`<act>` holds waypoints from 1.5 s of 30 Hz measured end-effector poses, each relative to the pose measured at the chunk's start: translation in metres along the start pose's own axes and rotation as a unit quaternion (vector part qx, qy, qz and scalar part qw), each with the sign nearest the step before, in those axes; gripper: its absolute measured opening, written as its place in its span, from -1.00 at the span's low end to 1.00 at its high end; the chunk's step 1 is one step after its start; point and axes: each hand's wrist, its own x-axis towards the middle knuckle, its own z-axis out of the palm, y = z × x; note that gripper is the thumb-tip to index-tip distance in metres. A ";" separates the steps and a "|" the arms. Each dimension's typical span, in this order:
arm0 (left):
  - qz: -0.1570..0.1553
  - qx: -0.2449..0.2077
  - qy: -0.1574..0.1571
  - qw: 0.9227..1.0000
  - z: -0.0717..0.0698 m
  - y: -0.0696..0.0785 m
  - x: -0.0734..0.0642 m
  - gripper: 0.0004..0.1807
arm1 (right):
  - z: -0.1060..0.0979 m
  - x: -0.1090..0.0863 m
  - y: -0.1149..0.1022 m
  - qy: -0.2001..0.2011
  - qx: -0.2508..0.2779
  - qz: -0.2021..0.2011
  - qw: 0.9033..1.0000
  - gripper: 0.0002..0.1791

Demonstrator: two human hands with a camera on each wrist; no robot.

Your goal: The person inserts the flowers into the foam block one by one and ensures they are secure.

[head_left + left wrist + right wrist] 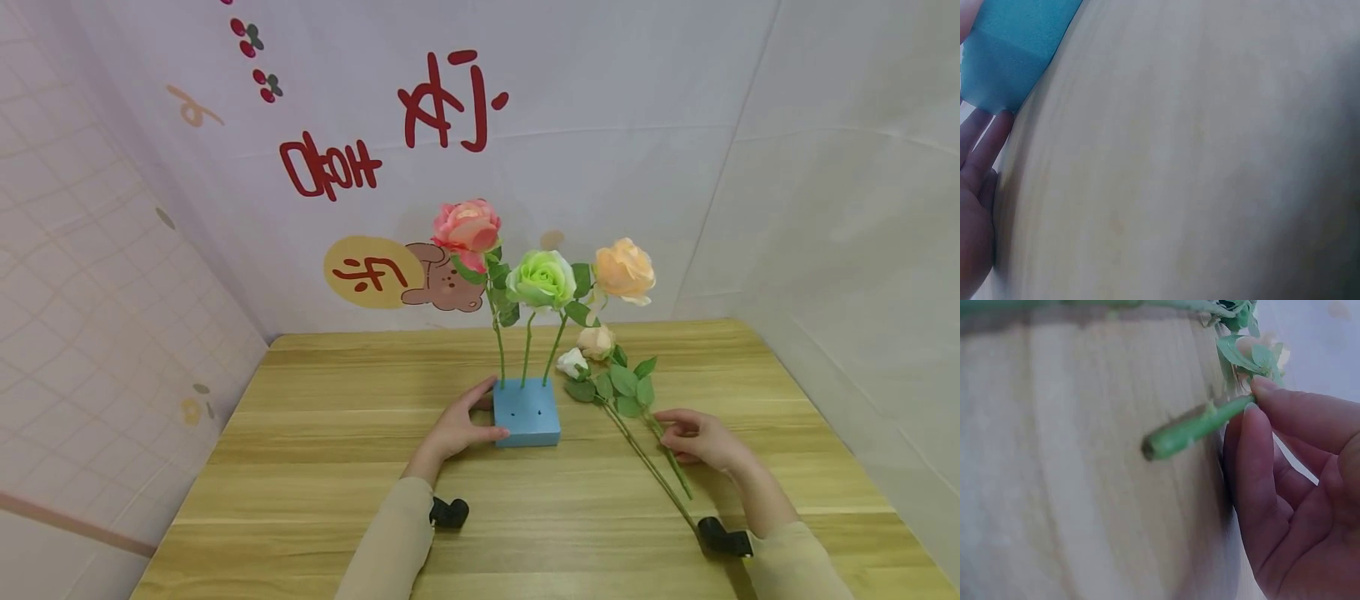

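Note:
My left hand (pixel 459 427) holds the left side of a light blue block (pixel 527 425), thumb at its front and fingers toward the back. Three artificial roses stand in the block: a pink rose (pixel 468 232), a green rose (pixel 542 280) and an orange rose (pixel 625 271). Two small holes show in the block's top. Between thumb and index finger, my right hand (pixel 701 440) pinches the green stem (pixel 1194 430) of a pale peach rose (pixel 596 342). That stem's cut end points toward the right wrist camera. Beside it lies a white rose (pixel 572 363) with a long stem.
The wooden table (pixel 337 392) meets a white cloth backdrop (pixel 637 100) with red lettering behind the flowers. Cloth also hangs along both sides. Black wrist cameras sit near each sleeve, the right one (pixel 722 537) at the white rose's stem end.

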 end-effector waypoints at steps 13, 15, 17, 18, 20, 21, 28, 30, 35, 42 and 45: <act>0.001 -0.008 0.002 1.000 0.001 -0.001 0.000 -0.01 | -0.007 -0.009 0.000 0.094 -0.014 -0.016 0.995 -0.46; 0.002 -0.010 0.003 1.000 0.001 -0.001 0.000 -0.01 | -0.008 -0.009 0.001 0.112 -0.017 -0.022 0.993 -0.47; 0.002 -0.009 0.004 1.000 0.001 -0.001 0.000 -0.01 | -0.008 -0.010 0.002 0.132 -0.021 -0.026 0.991 -0.49; 0.002 -0.011 0.005 1.000 0.001 -0.001 0.000 -0.01 | -0.008 -0.011 0.003 0.144 -0.020 -0.029 0.989 -0.50; 0.002 -0.012 0.006 1.000 0.002 -0.002 0.000 -0.01 | -0.009 -0.012 0.004 0.167 -0.013 -0.040 0.985 -0.51; 0.003 -0.014 0.006 1.000 0.002 -0.003 0.000 0.00 | -0.009 -0.013 0.004 0.180 -0.006 -0.049 0.982 -0.53; 0.001 -0.013 0.001 1.000 0.001 -0.004 0.001 -0.02 | -0.016 -0.020 -0.003 0.220 0.094 -0.119 0.964 -0.70; 0.001 -0.013 0.000 1.000 0.001 -0.004 0.001 -0.02 | -0.018 -0.022 -0.007 0.221 0.102 -0.126 0.962 -0.65; 0.002 -0.013 0.001 1.000 0.001 -0.003 0.001 -0.02 | -0.021 -0.027 -0.017 0.219 0.107 -0.128 0.961 -0.66; -0.001 -0.011 0.001 1.000 0.001 -0.003 0.000 -0.02 | -0.023 -0.033 -0.034 0.210 0.151 -0.175 0.950 -0.61; 0.000 -0.010 0.002 1.000 0.001 -0.003 0.000 -0.02 | -0.023 -0.036 -0.042 0.212 0.168 -0.199 0.942 -0.59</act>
